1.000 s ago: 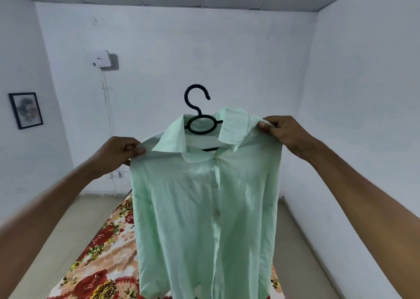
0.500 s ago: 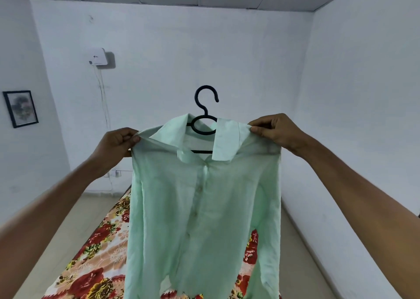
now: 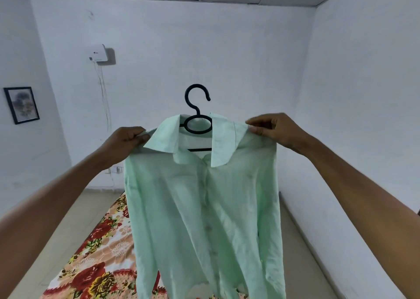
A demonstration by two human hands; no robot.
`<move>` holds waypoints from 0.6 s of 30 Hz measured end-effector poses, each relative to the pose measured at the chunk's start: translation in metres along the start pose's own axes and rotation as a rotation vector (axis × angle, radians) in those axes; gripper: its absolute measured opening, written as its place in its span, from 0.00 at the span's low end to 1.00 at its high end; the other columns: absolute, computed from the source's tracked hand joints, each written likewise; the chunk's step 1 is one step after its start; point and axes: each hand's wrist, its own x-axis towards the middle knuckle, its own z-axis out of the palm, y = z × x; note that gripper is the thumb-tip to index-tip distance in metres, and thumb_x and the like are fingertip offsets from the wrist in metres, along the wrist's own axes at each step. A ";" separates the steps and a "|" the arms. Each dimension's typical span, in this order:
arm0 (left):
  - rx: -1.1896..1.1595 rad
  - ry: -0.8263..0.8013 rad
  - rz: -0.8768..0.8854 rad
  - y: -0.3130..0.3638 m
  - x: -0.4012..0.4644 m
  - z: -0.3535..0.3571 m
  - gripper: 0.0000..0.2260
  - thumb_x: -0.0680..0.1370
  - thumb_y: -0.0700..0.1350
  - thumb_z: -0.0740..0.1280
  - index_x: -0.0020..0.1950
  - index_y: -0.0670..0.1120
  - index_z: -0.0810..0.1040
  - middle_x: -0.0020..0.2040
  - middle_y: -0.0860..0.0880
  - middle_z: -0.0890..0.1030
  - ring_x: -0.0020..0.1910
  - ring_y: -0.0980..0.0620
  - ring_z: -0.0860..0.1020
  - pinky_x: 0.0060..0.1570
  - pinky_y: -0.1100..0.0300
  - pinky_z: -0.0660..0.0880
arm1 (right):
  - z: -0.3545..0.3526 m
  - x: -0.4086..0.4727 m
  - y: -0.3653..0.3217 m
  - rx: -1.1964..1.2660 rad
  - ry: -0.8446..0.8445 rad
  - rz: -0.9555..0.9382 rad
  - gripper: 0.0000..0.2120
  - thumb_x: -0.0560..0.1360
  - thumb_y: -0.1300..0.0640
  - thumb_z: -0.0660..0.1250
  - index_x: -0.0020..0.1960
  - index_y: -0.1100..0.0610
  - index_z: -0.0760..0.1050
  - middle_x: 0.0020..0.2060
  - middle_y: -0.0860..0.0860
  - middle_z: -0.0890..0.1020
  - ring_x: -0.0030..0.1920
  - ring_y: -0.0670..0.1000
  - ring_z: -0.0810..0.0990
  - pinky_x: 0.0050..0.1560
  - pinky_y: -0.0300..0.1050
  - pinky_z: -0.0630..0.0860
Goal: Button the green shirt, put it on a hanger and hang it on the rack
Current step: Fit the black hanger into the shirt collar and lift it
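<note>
The pale green shirt (image 3: 204, 208) hangs buttoned down its front on a black plastic hanger (image 3: 197, 110), held up in the air before me. The hanger's hook sticks up above the collar; its arms are hidden inside the shoulders. My left hand (image 3: 123, 142) grips the shirt's left shoulder, fingers curled round the fabric. At the right shoulder, my right hand (image 3: 273, 129) pinches the cloth between thumb and fingers. No rack is in view.
A flowered bedsheet (image 3: 100, 257) lies on the floor below the shirt. White walls close in on three sides. A white box (image 3: 98, 53) with dangling cables and a framed picture (image 3: 21, 105) hang on the walls to the left.
The shirt and hanger swayed right, then settled near the middle. Both hands kept their hold on the shoulders, and the shirt's hem swung slightly.
</note>
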 end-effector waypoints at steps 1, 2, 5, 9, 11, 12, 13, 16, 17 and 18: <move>-0.005 0.002 0.004 -0.004 0.000 -0.002 0.18 0.85 0.44 0.64 0.36 0.44 0.66 0.31 0.56 0.64 0.31 0.58 0.61 0.29 0.63 0.58 | -0.002 -0.002 0.006 -0.067 -0.053 0.044 0.12 0.79 0.46 0.73 0.57 0.52 0.86 0.52 0.43 0.88 0.55 0.42 0.85 0.57 0.36 0.80; -0.009 -0.001 0.006 -0.007 0.000 -0.004 0.17 0.85 0.44 0.65 0.37 0.42 0.67 0.32 0.54 0.65 0.32 0.56 0.62 0.31 0.61 0.58 | -0.003 -0.004 0.013 -0.133 -0.109 0.089 0.15 0.80 0.45 0.71 0.55 0.56 0.85 0.47 0.46 0.87 0.50 0.45 0.84 0.54 0.43 0.81; -0.006 -0.008 0.010 -0.017 -0.001 -0.005 0.16 0.84 0.44 0.66 0.38 0.41 0.71 0.33 0.51 0.67 0.34 0.54 0.64 0.35 0.58 0.59 | 0.004 -0.011 0.024 -0.173 -0.157 0.165 0.17 0.80 0.48 0.71 0.47 0.63 0.83 0.40 0.66 0.79 0.42 0.52 0.77 0.49 0.60 0.82; -0.011 -0.039 0.025 -0.025 -0.006 -0.002 0.14 0.84 0.42 0.67 0.39 0.38 0.73 0.33 0.49 0.69 0.35 0.53 0.66 0.36 0.58 0.61 | 0.018 -0.022 0.023 -0.109 -0.089 0.186 0.09 0.73 0.52 0.80 0.45 0.58 0.86 0.44 0.70 0.82 0.41 0.53 0.80 0.46 0.54 0.79; -0.028 -0.061 0.039 -0.027 -0.010 -0.005 0.12 0.83 0.42 0.68 0.40 0.40 0.77 0.33 0.49 0.72 0.35 0.53 0.68 0.34 0.60 0.63 | 0.025 -0.025 0.024 -0.088 -0.068 0.207 0.09 0.71 0.54 0.82 0.45 0.57 0.86 0.45 0.68 0.83 0.42 0.52 0.81 0.46 0.53 0.79; -0.038 -0.078 0.046 -0.028 -0.012 -0.007 0.10 0.83 0.42 0.69 0.42 0.40 0.79 0.34 0.47 0.75 0.35 0.53 0.70 0.35 0.60 0.65 | 0.027 -0.027 0.024 -0.083 -0.061 0.211 0.08 0.71 0.54 0.82 0.45 0.57 0.86 0.44 0.66 0.84 0.42 0.51 0.81 0.45 0.52 0.79; -0.041 -0.103 0.048 -0.032 -0.015 -0.010 0.08 0.82 0.42 0.69 0.45 0.41 0.82 0.36 0.43 0.78 0.36 0.52 0.72 0.37 0.59 0.67 | 0.034 -0.029 0.025 -0.077 -0.059 0.217 0.08 0.71 0.54 0.81 0.45 0.56 0.86 0.43 0.64 0.84 0.41 0.50 0.82 0.44 0.50 0.79; 0.013 -0.182 0.053 -0.051 -0.018 -0.020 0.06 0.82 0.43 0.69 0.49 0.44 0.84 0.41 0.41 0.83 0.38 0.51 0.76 0.41 0.55 0.71 | 0.052 -0.035 0.029 -0.061 -0.056 0.253 0.06 0.72 0.55 0.81 0.44 0.56 0.86 0.39 0.59 0.84 0.40 0.47 0.81 0.42 0.46 0.79; 0.054 -0.209 0.052 -0.058 -0.018 -0.022 0.06 0.82 0.43 0.69 0.47 0.47 0.83 0.38 0.47 0.82 0.36 0.54 0.75 0.40 0.56 0.71 | 0.060 -0.036 0.030 -0.060 -0.060 0.271 0.06 0.72 0.55 0.81 0.44 0.55 0.86 0.37 0.55 0.84 0.39 0.46 0.82 0.42 0.44 0.79; 0.095 -0.241 0.049 -0.066 -0.021 -0.021 0.07 0.82 0.44 0.69 0.44 0.49 0.82 0.34 0.53 0.79 0.33 0.57 0.73 0.38 0.57 0.70 | 0.069 -0.038 0.031 -0.064 -0.069 0.290 0.05 0.72 0.56 0.81 0.43 0.55 0.86 0.36 0.52 0.84 0.39 0.45 0.82 0.41 0.43 0.79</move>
